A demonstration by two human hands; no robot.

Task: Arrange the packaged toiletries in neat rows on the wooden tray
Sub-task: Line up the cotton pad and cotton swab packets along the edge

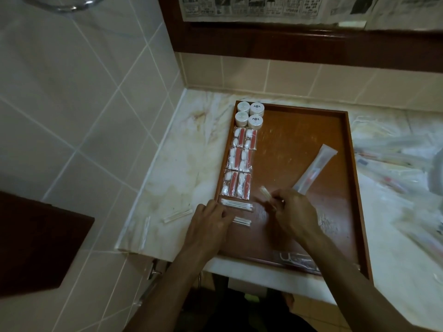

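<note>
The wooden tray (pixel 309 130) lies on a marble counter. Along its left side stand several round white jars (pixel 250 114), then a double column of red-and-white vanity packets (pixel 239 164). Below them lie two cotton swab packets (pixel 237 204), one above the other. My left hand (pixel 211 224) rests with its fingers on the lower swab packet (pixel 242 221) at the tray's left edge. My right hand (pixel 293 209) pinches another swab packet (pixel 266 194) just above the tray floor. A packaged toothbrush (pixel 314 168) lies diagonally in the tray's middle.
Two more swab packets (pixel 177 215) lie on the counter (pixel 182 149) left of the tray. A clear packet (pixel 297 258) sits at the tray's near edge. A blurred heap of packaged items (pixel 395 168) covers the counter to the right. Tiled wall stands behind and left.
</note>
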